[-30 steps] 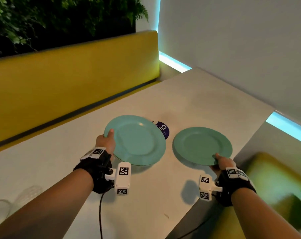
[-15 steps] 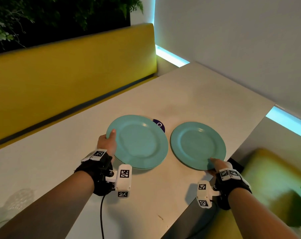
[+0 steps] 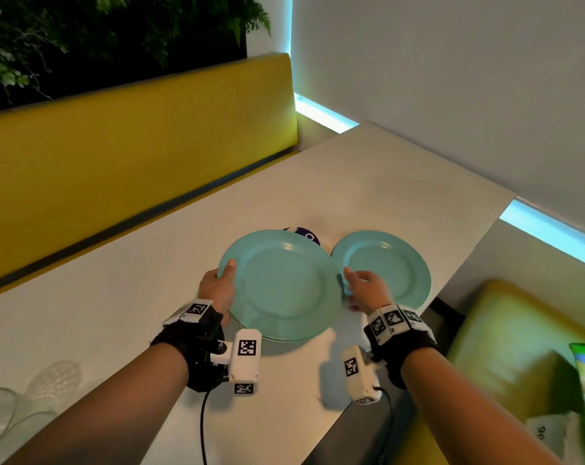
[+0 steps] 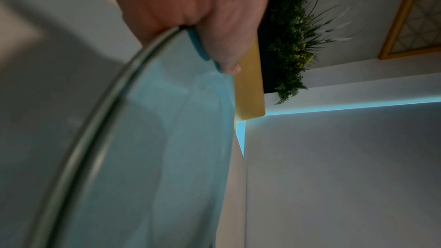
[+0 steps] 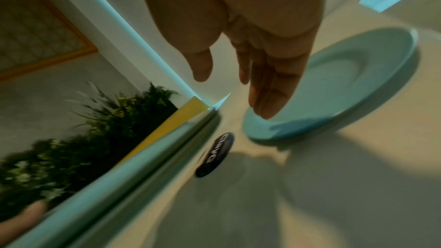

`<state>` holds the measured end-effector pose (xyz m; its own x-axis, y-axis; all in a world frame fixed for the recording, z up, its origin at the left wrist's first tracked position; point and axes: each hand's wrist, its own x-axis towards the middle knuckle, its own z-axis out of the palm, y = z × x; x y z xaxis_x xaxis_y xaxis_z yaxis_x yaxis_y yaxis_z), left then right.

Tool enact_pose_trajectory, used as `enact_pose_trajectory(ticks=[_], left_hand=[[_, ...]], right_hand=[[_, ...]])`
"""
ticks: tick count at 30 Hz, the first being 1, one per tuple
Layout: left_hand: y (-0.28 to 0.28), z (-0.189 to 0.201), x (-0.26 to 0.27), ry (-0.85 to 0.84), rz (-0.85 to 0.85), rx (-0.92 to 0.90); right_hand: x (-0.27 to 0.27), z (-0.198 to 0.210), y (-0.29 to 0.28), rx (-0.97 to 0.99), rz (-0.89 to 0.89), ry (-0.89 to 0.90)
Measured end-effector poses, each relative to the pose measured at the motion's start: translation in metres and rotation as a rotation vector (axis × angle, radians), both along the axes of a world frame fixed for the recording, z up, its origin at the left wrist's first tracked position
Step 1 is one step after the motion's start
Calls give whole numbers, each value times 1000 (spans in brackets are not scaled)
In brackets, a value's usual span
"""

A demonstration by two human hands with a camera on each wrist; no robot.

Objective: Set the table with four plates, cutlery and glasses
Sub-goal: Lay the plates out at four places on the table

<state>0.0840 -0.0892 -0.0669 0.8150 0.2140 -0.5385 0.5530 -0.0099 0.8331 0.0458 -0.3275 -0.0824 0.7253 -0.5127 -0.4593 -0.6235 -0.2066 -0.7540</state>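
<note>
On the pale surface [image 3: 368,182] beside the yellow bench seat [image 3: 133,152], one teal plate [image 3: 395,266] lies flat near the right-hand edge, set down and apart from either hand. The right hand [image 3: 364,290] hovers just above that plate's near rim with its fingers [image 5: 269,90] straight and spread, holding nothing; the right wrist view shows them clear of the plate, with a gap beneath. The left hand [image 3: 219,290] is clamped on the left rim of a plate stack [image 3: 284,283], thumb [image 4: 226,57] on top and the other fingers hidden below. The stack is lifted and tilted, its shadow falling on the surface beneath. The left wrist view shows at least two rims lying one on the other; the exact count cannot be told. A dark round sticker [image 3: 306,234] on the surface is partly hidden behind the stack's far edge. Clear glasses [image 3: 12,414] stand at the near left corner, blurred, not yet distributed. No cutlery is visible in any view.

Judged progress: early. One of four plates appears placed; the rest remain in the left hand's stack. The right hand's position between the two suggests it will take the next plate from the stack. All glasses and cutlery remain to be laid out.
</note>
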Motion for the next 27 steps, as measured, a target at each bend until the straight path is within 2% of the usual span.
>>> enact_pose_trajectory(ticks=[5, 10, 13, 17, 20, 24, 27], left_hand=[[22, 9, -26, -8, -34, 3], [57, 11, -64, 11, -14, -40], [75, 9, -84, 37, 35, -110], [92, 14, -109, 4, 28, -75], [99, 18, -121, -39, 41, -90], [106, 20, -131, -75, 53, -75], [114, 21, -136, -82, 67, -66]], right_hand=[[-26, 10, 43, -109, 11, 60], [-64, 24, 73, 81, -55, 88], [-80, 13, 83, -6, -4, 62], [-102, 14, 103, 108, -50, 81], [-112, 18, 112, 53, -72, 73], [-122, 25, 121, 86, -18, 55], [-126, 29, 127, 203, -44, 30]])
